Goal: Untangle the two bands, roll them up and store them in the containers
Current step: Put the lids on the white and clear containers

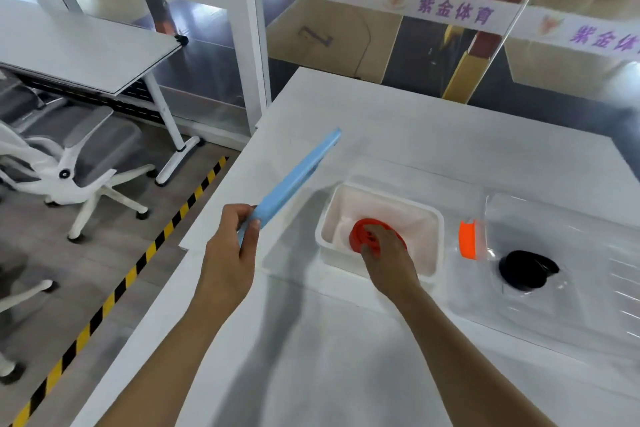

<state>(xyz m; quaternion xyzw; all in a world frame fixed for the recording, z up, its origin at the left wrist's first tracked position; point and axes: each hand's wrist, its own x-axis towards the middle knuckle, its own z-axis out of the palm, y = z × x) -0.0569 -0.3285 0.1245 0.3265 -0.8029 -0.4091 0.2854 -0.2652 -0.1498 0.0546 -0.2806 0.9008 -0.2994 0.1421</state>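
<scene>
A rolled red band [360, 231] lies inside a white rectangular container [429, 218] on the white table. My right hand [384, 250] reaches into that container and its fingers curl over the red roll. My left hand [232, 246] grips the near end of a flat light-blue lid [294, 180], held tilted up and away above the table's left side. A rolled black band [526, 269] sits in a clear container [571, 253] with an orange clip [467, 239] to the right.
The white table [346, 340] ends at its left edge near a black-and-yellow floor stripe [114, 291]. White office chairs [69, 163] and a second desk [79, 48] stand to the left. A glass partition rises behind the table.
</scene>
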